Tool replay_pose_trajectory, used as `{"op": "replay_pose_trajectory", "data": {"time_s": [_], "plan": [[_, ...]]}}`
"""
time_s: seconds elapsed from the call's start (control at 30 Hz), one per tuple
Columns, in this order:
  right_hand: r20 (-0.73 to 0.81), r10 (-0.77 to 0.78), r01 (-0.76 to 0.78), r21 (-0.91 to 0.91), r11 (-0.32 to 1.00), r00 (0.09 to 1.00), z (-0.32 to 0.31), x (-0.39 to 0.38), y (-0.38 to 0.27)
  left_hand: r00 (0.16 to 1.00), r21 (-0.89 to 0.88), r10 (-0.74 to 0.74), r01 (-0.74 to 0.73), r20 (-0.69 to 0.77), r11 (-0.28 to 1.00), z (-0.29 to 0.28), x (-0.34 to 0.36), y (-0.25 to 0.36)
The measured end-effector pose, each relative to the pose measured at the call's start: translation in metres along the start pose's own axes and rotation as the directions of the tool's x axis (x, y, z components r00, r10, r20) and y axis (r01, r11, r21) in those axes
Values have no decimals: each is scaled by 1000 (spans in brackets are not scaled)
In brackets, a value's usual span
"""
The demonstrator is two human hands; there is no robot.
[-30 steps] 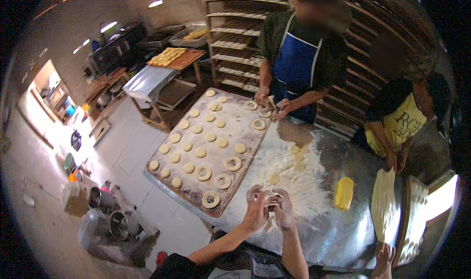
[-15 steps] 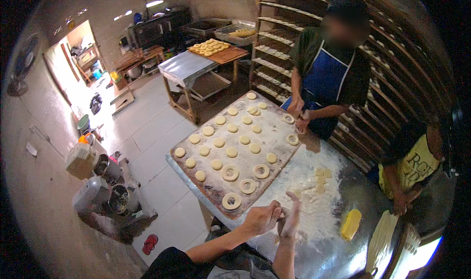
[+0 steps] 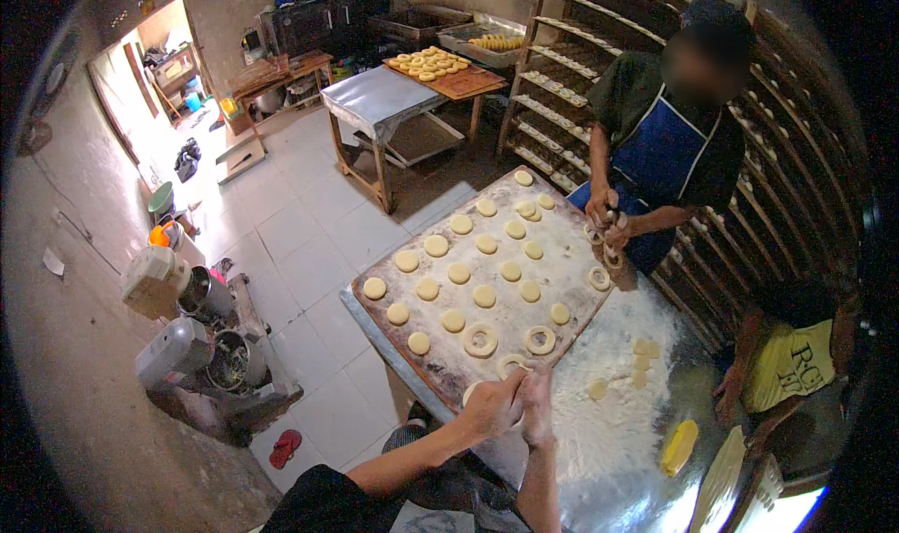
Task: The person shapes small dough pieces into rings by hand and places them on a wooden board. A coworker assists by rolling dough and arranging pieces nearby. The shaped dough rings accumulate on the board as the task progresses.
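Observation:
My left hand (image 3: 489, 407) and my right hand (image 3: 537, 404) are pressed together at the near edge of a floured wooden board (image 3: 571, 285). Between their fingers they pinch a pale dough ring (image 3: 511, 365) that touches the board. Two finished rings (image 3: 480, 340) lie just beyond it, with several flat dough rounds (image 3: 458, 273) in rows further up. The board rests on a metal table (image 3: 618, 495) strewn with flour. Small dough pieces (image 3: 641, 348) lie in the flour to my right.
Across the board a person in a blue apron (image 3: 667, 163) shapes dough with both hands. A person in a yellow shirt (image 3: 796, 369) works at the right. A yellow object (image 3: 679, 446) lies on the table. Mixers (image 3: 192, 346) stand on the floor at left; a second table (image 3: 384, 97) and racks (image 3: 562, 74) stand behind.
The view has swung left and down. My hands stayed together working the dough and have come from over the flour to the board's near edge, with the ring now touching it.

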State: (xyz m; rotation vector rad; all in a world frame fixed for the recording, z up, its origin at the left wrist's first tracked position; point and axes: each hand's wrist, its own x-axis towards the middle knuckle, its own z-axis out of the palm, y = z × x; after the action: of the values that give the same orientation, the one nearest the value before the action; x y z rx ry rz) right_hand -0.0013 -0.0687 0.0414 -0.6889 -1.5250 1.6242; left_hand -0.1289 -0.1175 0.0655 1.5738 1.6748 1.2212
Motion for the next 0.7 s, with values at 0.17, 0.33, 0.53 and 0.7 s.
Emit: {"op": "replay_pose_trajectory", "data": {"time_s": [0.17, 0.33, 0.53, 0.7], "plan": [[-235, 174, -4, 586, 811, 956, 39, 21, -5, 993, 39, -85, 82, 82, 996, -25, 11, -27], [-185, -393, 236, -551, 800, 901, 61, 47, 2, 977, -125, -176, 191, 124, 974, -50, 20, -45], [-87, 252, -256, -47, 965, 964, 84, 56, 2, 921, -131, -319, 353, 224, 927, -83, 28, -37], [-481, 369, -581, -434, 688, 796, 96, 78, -4, 949, 452, -316, 290, -19, 844, -100, 55, -60]]}}
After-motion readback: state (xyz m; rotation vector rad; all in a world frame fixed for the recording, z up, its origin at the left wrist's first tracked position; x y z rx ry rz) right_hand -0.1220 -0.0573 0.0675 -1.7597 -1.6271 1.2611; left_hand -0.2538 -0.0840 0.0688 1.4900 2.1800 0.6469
